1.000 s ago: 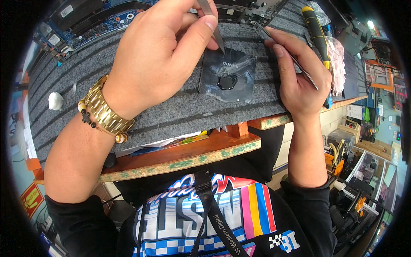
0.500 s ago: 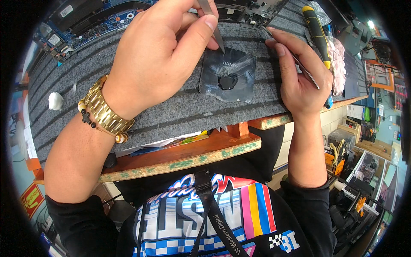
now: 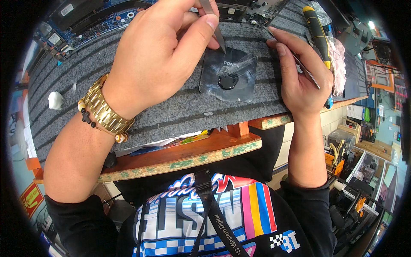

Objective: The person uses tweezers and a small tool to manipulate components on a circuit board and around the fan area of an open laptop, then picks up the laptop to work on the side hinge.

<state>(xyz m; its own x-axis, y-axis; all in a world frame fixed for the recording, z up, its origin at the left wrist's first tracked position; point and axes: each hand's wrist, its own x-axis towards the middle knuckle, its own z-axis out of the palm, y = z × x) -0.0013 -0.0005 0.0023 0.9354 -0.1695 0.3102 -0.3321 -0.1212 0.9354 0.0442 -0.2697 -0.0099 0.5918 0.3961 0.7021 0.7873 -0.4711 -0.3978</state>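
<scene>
My left hand (image 3: 158, 55) is closed on a flat grey metal tool (image 3: 219, 37) with a tapered tip, its kind not clear. That tip points down at the top edge of a dark square pad (image 3: 209, 70). A small glossy black piece (image 3: 227, 81) lies on the pad, which has a scuffed, shiny surface. Farther right, my right hand (image 3: 304, 73) pinches slim metal tweezers (image 3: 305, 69). Their front end reaches up-left to the edge of a dark device part (image 3: 257, 18) at the top. Fingers partly hide both tools.
A grey ribbed mat (image 3: 171, 115) covers the bench. An opened device with a blue circuit board (image 3: 92, 32) lies at the far left, near a white wad (image 3: 55, 100). On the right are a yellow-and-black screwdriver (image 3: 316, 36) and a pinkish cloth (image 3: 338, 64). A wooden drawer (image 3: 184, 160) juts out below.
Almost nothing differs. Both hands keep their grip and place, with only a very slight shift of the view and of the left tool's tip.
</scene>
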